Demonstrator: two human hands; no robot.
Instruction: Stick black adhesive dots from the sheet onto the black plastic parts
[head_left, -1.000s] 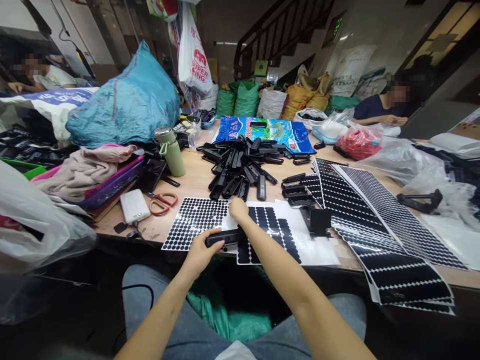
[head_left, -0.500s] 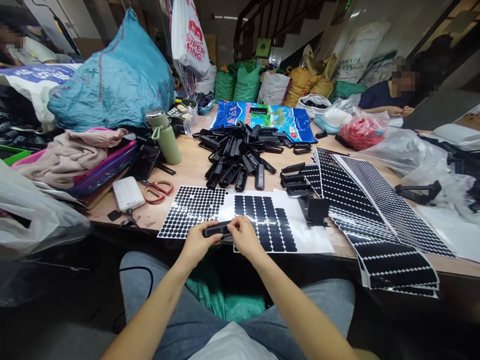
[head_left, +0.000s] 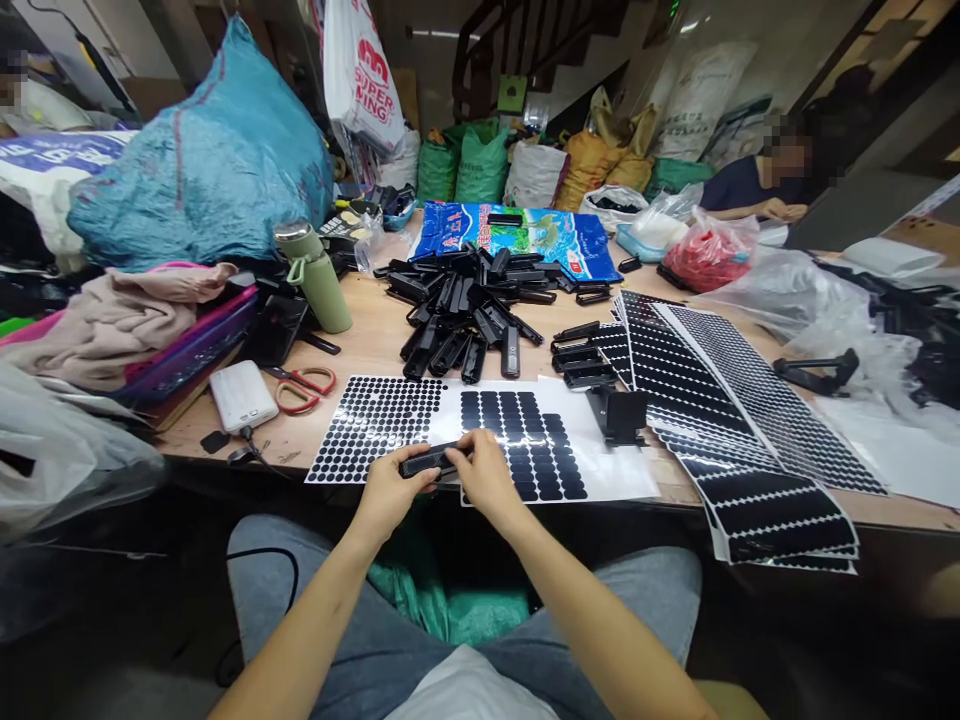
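L hand (head_left: 386, 492) has far end of slim blk plastic part (head_left: 427, 461) pinched, thumb nearside, fingers behind. R hand (head_left: 484, 475) grips other end, thumb & fingertips bent in on it; exact fingertip contact too small to tell. Part held approx. level, slight tilt up to R, at near edge of wooden table (head_left: 364, 350), between the two forearms' reach.

Behind hands: dot-sticker sheet (head_left: 375, 430) on L, sheet of blk oblong stickers (head_left: 523, 440) on R, some missing from its top R.

Beyond: heap of similar blk parts (head_left: 465, 310), jumbled; short row of same (head_left: 577, 355) to R. Blk bracket (head_left: 621, 415) upright nr R end of white backing. Far R: long sticker strips (head_left: 697, 400), overlapping, ends hanging over table edge.

L side: red-handled scissors (head_left: 306, 390) beside white power bank (head_left: 241, 396), cable plugged in; green flask (head_left: 321, 285) behind.

Co-worker (head_left: 750, 190) seated far R.
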